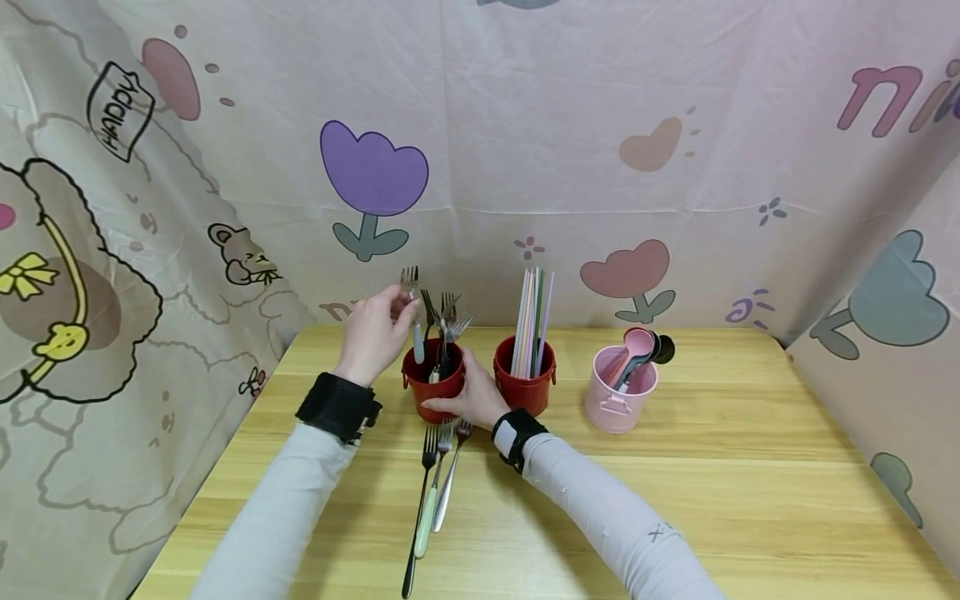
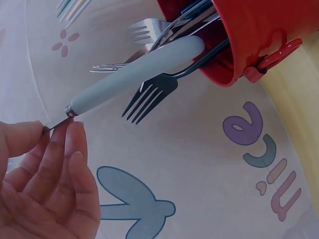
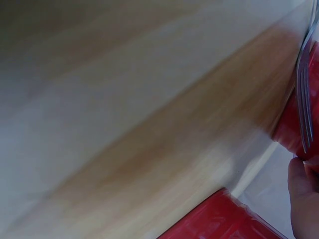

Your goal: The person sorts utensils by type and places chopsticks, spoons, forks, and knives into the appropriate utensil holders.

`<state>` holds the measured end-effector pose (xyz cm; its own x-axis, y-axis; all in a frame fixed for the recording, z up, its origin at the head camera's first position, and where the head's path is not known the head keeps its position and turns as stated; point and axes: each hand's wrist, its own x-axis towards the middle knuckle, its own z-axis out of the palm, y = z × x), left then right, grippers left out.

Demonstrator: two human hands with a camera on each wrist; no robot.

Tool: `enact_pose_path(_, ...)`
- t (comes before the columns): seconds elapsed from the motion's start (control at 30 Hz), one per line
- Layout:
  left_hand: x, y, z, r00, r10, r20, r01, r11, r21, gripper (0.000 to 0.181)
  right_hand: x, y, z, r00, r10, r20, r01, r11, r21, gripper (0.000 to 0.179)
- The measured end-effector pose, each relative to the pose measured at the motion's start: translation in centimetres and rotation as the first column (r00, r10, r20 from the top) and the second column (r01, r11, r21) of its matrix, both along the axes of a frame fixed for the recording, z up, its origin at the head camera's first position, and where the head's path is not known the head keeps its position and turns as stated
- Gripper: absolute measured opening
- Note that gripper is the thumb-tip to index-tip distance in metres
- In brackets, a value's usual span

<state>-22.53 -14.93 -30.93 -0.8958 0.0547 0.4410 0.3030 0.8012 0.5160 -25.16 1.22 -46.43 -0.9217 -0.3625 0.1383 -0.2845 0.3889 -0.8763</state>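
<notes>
My left hand point(image 1: 378, 327) pinches a fork point(image 2: 132, 74) by its metal neck, tines up, over the left red bucket point(image 1: 422, 406). The fork's pale blue handle point(image 1: 418, 343) points down, its end at the bucket's mouth. Several forks stand tines up inside that bucket, a black fork point(image 2: 158, 92) among them. My right hand point(image 1: 477, 395) holds the side of the same bucket, thumb toward its front. In front of it lie three forks on the table: a black one point(image 1: 420, 508), one with a light green handle point(image 1: 426, 525) and a silver one point(image 1: 447, 487).
Right of my right hand stands a second red bucket point(image 1: 525, 396) with several thin straws point(image 1: 533, 325). Farther right is a pink bucket point(image 1: 617, 412) holding spoons point(image 1: 637, 346). A printed cloth point(image 1: 510, 167) hangs behind the wooden table point(image 1: 720, 500).
</notes>
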Motion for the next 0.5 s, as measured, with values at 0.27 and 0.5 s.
enact_pose_path(0.27, -0.9, 0.4, -0.6, 0.998, -0.030, 0.055, 0.030, 1.000, 0.000, 0.023, 0.0, 0.1, 0.0, 1.000, 0.005, -0.008, -0.005, 1.000, 0.002, 0.098)
enact_pose_path(0.5, -1.4, 0.5, -1.3, 0.996, -0.020, 0.089, 0.025, 0.998, -0.052, 0.024, 0.0, 0.1, 0.0, 1.000, 0.012, -0.015, -0.012, 1.000, 0.000, 0.098)
